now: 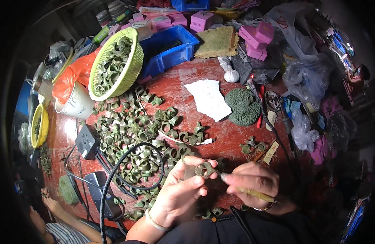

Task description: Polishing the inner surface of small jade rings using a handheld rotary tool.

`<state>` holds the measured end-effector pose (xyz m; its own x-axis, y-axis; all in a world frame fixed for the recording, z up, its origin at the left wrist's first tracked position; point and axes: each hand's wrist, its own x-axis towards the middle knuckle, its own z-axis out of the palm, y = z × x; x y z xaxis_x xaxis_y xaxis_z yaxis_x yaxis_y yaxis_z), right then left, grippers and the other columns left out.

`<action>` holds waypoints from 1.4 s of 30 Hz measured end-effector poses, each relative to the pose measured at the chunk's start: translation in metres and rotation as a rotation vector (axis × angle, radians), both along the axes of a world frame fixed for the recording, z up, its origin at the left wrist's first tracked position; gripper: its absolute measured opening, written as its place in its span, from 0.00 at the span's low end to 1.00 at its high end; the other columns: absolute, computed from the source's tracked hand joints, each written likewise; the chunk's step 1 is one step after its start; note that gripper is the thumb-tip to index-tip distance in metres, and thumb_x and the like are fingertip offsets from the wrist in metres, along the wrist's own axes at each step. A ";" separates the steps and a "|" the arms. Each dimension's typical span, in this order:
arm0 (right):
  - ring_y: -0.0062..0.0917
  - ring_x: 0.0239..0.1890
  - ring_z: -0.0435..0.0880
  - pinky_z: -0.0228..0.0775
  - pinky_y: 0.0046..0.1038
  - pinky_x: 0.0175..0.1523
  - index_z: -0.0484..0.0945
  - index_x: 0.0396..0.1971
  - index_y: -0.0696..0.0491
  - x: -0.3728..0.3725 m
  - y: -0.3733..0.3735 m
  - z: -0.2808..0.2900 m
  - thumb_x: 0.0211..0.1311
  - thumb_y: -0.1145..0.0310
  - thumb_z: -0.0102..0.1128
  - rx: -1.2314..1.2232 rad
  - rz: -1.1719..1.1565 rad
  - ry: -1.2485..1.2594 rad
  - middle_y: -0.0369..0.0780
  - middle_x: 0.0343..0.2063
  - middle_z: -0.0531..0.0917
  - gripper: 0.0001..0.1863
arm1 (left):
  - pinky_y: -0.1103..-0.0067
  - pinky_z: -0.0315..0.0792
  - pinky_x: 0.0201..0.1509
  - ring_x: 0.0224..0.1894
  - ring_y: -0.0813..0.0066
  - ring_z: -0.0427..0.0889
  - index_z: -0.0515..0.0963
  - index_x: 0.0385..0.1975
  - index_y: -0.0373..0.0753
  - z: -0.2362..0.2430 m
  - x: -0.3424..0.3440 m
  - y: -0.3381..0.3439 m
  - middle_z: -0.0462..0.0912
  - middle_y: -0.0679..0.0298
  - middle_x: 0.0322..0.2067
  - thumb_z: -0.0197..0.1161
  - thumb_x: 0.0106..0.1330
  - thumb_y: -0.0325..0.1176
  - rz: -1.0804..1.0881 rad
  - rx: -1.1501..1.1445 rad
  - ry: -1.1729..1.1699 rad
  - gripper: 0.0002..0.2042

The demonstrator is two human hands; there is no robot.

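Between the thumb and fingers of my left hand (177, 193) is a green ring (203, 169), with its opening turned upward. My right hand (254, 183) grips a slim tool with a yellow handle (257, 195); its narrow tip reaches to the ring's right side. Whether the tip touches the ring, I cannot tell. A wide heap of similar green rings (132, 134) covers the red table (171, 87) left of my hands. A smaller cluster of rings (252, 145) lies beyond my right hand.
A yellow-green basket (135, 61) of rings tilts at the back left, beside a blue bin (191, 42). Black cables (110, 179) loop over the heap. White paper (207, 97) and a green textured mound (242, 106) lie ahead. Another person's hands (53, 205) are at lower left.
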<state>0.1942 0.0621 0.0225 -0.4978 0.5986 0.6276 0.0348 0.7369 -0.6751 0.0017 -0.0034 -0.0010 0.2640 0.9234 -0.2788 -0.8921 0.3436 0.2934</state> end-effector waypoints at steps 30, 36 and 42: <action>0.40 0.36 0.76 0.67 0.31 0.41 0.74 0.38 0.57 0.103 0.069 -0.041 0.56 0.75 0.62 0.235 -1.129 -0.554 0.46 0.32 0.76 0.10 | 0.78 0.74 0.46 0.51 0.65 0.77 0.71 0.51 0.40 0.008 0.001 0.003 0.77 0.57 0.50 0.61 0.61 0.24 -0.001 -0.015 0.166 0.18; 0.31 0.29 0.78 0.71 0.29 0.36 0.77 0.37 0.58 0.046 0.003 -0.016 0.58 0.62 0.66 -0.045 -0.691 -0.145 0.41 0.28 0.79 0.15 | 0.72 0.79 0.49 0.55 0.59 0.76 0.71 0.52 0.44 0.001 -0.001 0.003 0.75 0.60 0.52 0.57 0.61 0.17 0.031 0.000 0.049 0.20; 0.30 0.22 0.77 0.69 0.27 0.27 0.79 0.36 0.56 0.027 -0.002 -0.010 0.54 0.56 0.68 0.127 -0.380 -0.255 0.39 0.23 0.78 0.19 | 0.73 0.79 0.51 0.56 0.60 0.75 0.68 0.56 0.42 0.006 -0.004 0.001 0.73 0.59 0.55 0.57 0.62 0.17 0.035 -0.022 -0.002 0.22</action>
